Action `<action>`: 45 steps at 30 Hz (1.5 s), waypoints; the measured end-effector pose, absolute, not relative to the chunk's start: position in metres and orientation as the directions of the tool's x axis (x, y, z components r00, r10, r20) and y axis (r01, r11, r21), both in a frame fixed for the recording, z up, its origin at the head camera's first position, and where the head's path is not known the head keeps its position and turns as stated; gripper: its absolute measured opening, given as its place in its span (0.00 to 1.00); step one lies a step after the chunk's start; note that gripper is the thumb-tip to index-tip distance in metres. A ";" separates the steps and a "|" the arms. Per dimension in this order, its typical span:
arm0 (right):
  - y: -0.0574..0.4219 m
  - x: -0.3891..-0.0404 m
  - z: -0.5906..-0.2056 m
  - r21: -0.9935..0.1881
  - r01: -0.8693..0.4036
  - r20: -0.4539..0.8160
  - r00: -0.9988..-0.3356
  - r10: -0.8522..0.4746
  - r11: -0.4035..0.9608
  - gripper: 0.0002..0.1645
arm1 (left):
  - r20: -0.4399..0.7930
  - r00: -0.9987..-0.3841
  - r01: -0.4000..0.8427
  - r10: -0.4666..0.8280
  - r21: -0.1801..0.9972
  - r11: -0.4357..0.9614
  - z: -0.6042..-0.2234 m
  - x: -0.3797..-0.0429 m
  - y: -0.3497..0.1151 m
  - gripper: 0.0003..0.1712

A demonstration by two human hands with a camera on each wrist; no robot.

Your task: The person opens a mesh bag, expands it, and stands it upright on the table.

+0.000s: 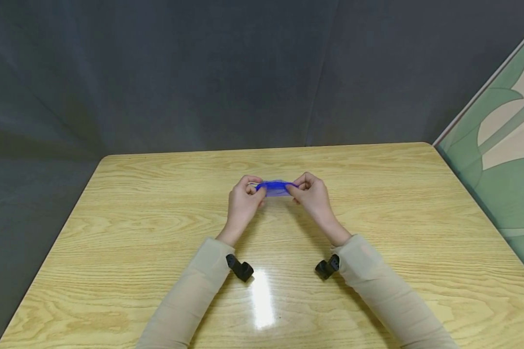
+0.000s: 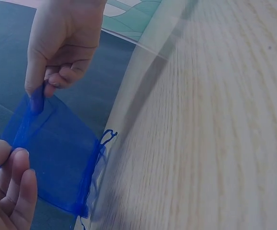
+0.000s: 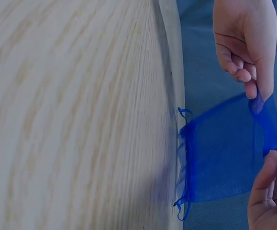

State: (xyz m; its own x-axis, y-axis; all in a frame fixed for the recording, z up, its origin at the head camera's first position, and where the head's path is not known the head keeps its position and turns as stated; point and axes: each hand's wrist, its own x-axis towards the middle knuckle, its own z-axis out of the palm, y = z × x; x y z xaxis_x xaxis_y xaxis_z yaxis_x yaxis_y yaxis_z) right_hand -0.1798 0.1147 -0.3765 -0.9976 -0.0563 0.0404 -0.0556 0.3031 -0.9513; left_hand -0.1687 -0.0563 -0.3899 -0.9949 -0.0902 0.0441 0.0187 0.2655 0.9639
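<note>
A sheer blue organza drawstring pouch (image 1: pixel 276 189) is stretched between my two hands over the table. My left hand (image 1: pixel 243 199) pinches one corner between thumb and fingers, and my right hand (image 1: pixel 313 195) pinches the opposite corner of the same edge. In the left wrist view the pouch (image 2: pixel 64 153) hangs down from the pinched edge, its gathered drawstring end lowest, near the tabletop. Small cord loops stick out at both sides of that end, as the pouch (image 3: pixel 219 153) shows in the right wrist view. It looks flat and see-through.
The wood-grain table (image 1: pixel 113 232) spreads out under both arms. A dark grey cloth (image 1: pixel 209 72) hangs behind its far edge. On the right stands a panel with a green leaf pattern (image 1: pixel 506 145). Each sleeved forearm carries a small black wrist camera (image 1: pixel 240 268).
</note>
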 end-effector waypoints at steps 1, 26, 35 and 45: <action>0.114 -0.180 -0.377 -0.950 -0.057 0.042 -0.998 -0.055 0.308 0.06 | 0.046 -0.995 0.020 -0.089 0.963 0.269 -0.390 -0.169 -0.056 0.14; 0.116 -0.181 -0.373 -0.913 -0.015 0.014 -1.000 -0.005 0.409 0.11 | 0.059 -0.995 0.019 -0.086 0.914 0.406 -0.388 -0.170 -0.057 0.13; 0.114 -0.178 -0.373 -0.908 -0.037 0.032 -0.999 -0.018 0.417 0.07 | 0.098 -0.989 0.047 -0.109 0.916 0.399 -0.387 -0.170 -0.054 0.10; 0.112 -0.177 -0.375 -0.885 -0.057 0.057 -0.998 -0.016 0.463 0.04 | 0.096 -0.986 0.036 -0.136 0.920 0.391 -0.387 -0.168 -0.054 0.06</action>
